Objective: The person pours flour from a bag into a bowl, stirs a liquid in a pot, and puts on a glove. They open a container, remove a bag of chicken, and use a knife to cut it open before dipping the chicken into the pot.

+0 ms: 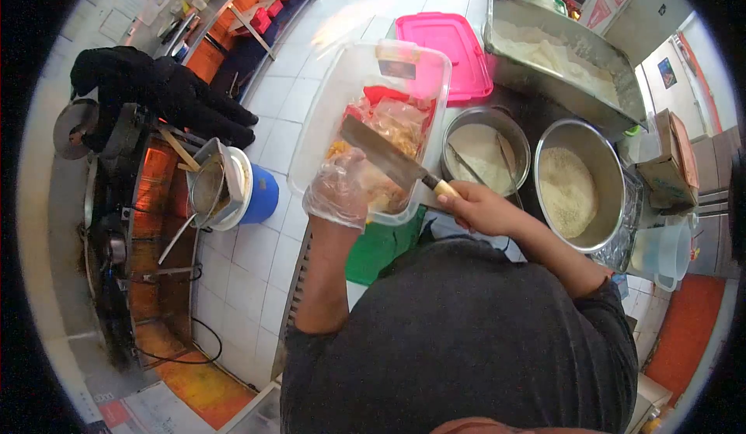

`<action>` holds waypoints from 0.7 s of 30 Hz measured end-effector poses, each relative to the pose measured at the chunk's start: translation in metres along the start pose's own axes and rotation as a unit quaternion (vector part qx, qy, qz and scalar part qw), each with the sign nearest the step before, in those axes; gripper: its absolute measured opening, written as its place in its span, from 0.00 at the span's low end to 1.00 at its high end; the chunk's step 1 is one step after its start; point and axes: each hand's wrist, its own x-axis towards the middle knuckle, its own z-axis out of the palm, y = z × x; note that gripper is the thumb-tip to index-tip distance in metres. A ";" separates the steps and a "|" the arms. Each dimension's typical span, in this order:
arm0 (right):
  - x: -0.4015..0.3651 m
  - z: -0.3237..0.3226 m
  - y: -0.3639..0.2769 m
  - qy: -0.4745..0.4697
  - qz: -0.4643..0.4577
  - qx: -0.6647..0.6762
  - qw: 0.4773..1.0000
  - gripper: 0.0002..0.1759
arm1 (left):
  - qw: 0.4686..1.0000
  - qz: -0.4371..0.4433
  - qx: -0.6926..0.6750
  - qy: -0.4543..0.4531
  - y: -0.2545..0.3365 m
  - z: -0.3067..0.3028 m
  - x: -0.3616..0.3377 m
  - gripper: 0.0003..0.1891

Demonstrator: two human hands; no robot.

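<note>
My right hand (483, 207) grips a cleaver (382, 154) by its light handle, and the broad blade lies across the opening of a clear plastic bin (312, 135). My left hand (338, 189), in a clear plastic glove, reaches into the bin just below the blade. Its fingers are mostly hidden by the blade and the glove's folds, so what they hold does not show. Inside the bin are what look like raw meat pieces (381, 195) and a red and clear plastic bag (400, 111). Beneath the bin's near edge is a green board (381, 251).
A pink lid (451, 45) lies behind the bin. To the right stand a round pot (522, 135) with tongs, a steel bowl (614, 201) of crumb-like powder and a deep steel pan (559, 73) of flour-like powder. A person in black (171, 84) bends at the left counter.
</note>
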 end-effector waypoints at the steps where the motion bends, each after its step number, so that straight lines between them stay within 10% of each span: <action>1: 0.000 0.001 -0.005 0.007 0.004 0.001 1.000 0.19 | 1.000 -0.023 -0.017 -0.004 0.000 -0.002 0.004 0.13; 9: -0.002 -0.004 0.002 0.017 0.008 0.012 1.000 0.18 | 0.967 -0.084 0.124 -0.206 -0.004 0.011 0.029 0.11; 12: -0.007 -0.008 0.001 0.028 0.022 0.011 0.999 0.18 | 0.901 0.193 0.188 -0.341 -0.020 0.001 0.032 0.13; 16: -0.007 -0.006 -0.001 0.037 0.021 0.010 0.999 0.19 | 0.944 0.076 0.158 -0.280 -0.028 0.007 0.018 0.14; 21: 0.001 0.002 -0.010 0.025 -0.004 -0.040 0.999 0.21 | 0.970 0.155 0.102 -0.160 -0.018 0.007 0.019 0.13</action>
